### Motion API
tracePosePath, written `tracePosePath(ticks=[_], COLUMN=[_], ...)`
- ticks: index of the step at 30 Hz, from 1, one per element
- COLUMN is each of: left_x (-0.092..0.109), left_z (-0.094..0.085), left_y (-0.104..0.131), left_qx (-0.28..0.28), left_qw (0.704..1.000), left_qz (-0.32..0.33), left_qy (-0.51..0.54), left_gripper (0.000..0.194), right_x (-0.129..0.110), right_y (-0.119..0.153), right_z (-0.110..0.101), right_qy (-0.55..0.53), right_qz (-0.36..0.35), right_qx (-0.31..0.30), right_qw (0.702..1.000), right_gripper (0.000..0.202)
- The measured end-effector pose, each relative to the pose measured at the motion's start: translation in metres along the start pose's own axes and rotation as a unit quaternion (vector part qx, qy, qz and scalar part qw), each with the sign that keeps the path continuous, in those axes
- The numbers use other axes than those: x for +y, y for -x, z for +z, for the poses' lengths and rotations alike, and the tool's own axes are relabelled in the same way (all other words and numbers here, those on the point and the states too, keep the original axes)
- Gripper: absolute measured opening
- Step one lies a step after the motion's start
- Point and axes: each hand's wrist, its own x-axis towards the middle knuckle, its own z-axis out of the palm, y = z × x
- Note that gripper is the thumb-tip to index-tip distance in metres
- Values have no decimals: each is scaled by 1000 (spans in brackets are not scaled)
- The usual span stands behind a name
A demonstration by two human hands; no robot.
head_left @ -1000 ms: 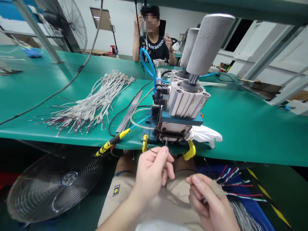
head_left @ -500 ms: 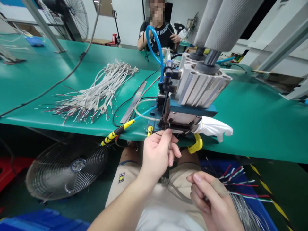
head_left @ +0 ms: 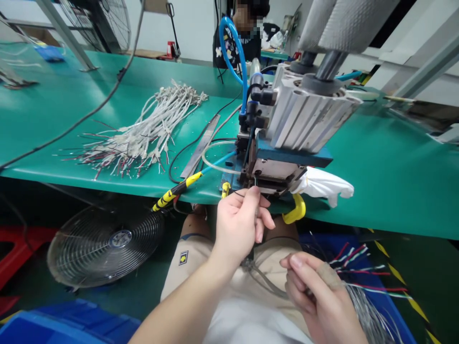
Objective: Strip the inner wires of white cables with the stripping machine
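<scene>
At the front of the pneumatic press [head_left: 283, 129], my left hand [head_left: 238, 220] pinches the end of a grey cable between thumb and fingers. A thin light wire tip pokes up from this pinch to the machine's front slot. Lower right, my right hand [head_left: 319, 291] is closed, its fingers curled around the cable. A loop of the grey cable [head_left: 267, 285] hangs over my lap between both hands. Red, white and green wire ends [head_left: 376, 288] show just behind the right hand; whether it grips them I cannot tell.
A bundle of white cables [head_left: 143, 129] and a metal ruler [head_left: 201, 148] lie on the green table [head_left: 394, 191]. A yellow clamp handle [head_left: 296, 210] and white cloth [head_left: 322, 184] sit beside the machine. Below are a fan [head_left: 107, 248] and a blue bin [head_left: 390, 315]. Across sits a person [head_left: 229, 52].
The view has shifted slightly. Both hands keep nearly the same pose, the left still at the machine's front. The person across has leaned down and to the right.
</scene>
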Motion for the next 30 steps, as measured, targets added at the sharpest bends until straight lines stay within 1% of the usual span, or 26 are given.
tracePosePath(ticks=[6, 11, 17, 21, 25, 30], left_x=[0, 1, 1, 1, 0, 2], left_z=[0, 1, -1, -1, -1, -4], left_y=[0, 0, -1, 0, 1, 7], left_qx=[0, 0, 1, 7, 10, 13], left_qw=[1000, 1000, 1000, 1000, 1000, 1000], left_qz=[-4, 6, 10, 9, 12, 4], left_qy=[-2, -8, -12, -13, -9, -28], left_gripper=[36, 37, 37, 37, 36, 36], right_x=[5, 11, 16, 18, 16, 5], right_y=[-1, -1, -1, -2, -3, 2], right_z=[-3, -8, -10, -10, -7, 0], right_qy=[12, 14, -5, -4, 1, 3], right_qz=[-10, -15, -25, -14, -9, 1], right_qx=[2, -1, 8, 10, 20, 16], right_qw=[1000, 1000, 1000, 1000, 1000, 1000], right_gripper=[34, 31, 31, 33, 37, 40])
